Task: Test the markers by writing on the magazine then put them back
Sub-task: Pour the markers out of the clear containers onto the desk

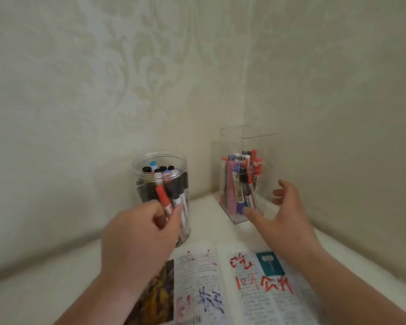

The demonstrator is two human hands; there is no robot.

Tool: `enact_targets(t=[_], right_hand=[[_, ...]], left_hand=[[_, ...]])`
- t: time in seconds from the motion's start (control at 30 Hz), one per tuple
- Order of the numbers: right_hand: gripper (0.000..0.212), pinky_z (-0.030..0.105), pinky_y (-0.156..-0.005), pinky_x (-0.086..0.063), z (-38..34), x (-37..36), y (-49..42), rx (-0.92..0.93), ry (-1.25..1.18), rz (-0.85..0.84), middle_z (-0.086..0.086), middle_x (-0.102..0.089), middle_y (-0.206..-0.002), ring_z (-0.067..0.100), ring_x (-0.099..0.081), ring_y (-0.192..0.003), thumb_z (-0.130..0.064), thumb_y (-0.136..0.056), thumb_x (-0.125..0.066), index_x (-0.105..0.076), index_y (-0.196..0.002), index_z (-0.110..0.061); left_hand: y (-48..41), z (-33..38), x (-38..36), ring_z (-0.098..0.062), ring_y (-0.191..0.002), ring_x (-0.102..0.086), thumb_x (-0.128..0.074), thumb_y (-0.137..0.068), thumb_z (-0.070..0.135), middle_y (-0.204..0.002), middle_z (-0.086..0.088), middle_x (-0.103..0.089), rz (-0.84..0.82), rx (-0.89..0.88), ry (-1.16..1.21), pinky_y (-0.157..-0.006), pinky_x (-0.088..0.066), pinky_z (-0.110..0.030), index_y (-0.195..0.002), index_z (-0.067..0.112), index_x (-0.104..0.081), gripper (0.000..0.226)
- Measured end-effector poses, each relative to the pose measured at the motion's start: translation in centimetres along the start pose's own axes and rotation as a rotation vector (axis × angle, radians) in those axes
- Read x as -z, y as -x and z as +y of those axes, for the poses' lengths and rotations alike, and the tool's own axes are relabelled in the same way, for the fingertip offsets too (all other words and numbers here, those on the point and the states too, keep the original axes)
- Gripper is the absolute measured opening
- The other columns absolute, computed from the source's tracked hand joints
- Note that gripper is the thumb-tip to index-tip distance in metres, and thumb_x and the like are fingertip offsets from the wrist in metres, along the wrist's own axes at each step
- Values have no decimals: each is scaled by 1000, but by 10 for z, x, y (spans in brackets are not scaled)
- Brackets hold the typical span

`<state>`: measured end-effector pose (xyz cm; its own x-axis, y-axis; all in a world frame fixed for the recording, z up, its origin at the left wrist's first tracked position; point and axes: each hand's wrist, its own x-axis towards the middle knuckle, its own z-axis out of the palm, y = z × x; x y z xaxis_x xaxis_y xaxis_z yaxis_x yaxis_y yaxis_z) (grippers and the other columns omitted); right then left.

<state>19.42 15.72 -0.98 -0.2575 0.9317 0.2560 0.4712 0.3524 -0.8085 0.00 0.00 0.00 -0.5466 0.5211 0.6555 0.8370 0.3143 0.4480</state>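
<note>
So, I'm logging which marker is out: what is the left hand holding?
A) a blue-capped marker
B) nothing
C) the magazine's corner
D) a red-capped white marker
D: the left hand pinches a red-capped white marker, seen against the round clear plastic jar; the right hand is open and empty.

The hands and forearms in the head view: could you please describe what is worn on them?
Nothing shows: left hand and right hand are ungloved, both forearms bare to the picture's edge, with no sleeve, watch, bracelet or ring.
</note>
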Motion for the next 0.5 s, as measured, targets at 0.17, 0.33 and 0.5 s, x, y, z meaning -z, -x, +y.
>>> enact_targets(t=[0.17,0.33,0.5], right_hand=[[121,46,-115,-39,-11,-6,-2,-13,-14,-69,-5,-36,-157,18,-39,-143,-59,-69,-85,-10,-159,-29],[105,38,-100,-44,-29,-14,-19,-26,-15,-47,-8,-52,-132,18,-53,-122,-53,-58,-93,-32,-140,-28],[96,31,-90,-41,-34,-24,-35,-60,-44,-53,-7,-50,-115,16,-50,-104,-41,-66,-94,-30,-135,-23]], left_hand=[[-16,-22,7,-9,-68,-60,-76,-59,75,-74,14,-60,-247,235,31,-60,-50,-31,-81,33,-55,52],[-10,-36,-24,-12,-89,-63,-76,-50,78,-98,11,-62,-314,255,83,-76,-56,-39,-99,36,-50,69],[-6,-32,-27,-5,-80,-58,-82,-70,60,-93,11,-61,-327,256,176,-63,-46,-28,-90,35,-49,46]])
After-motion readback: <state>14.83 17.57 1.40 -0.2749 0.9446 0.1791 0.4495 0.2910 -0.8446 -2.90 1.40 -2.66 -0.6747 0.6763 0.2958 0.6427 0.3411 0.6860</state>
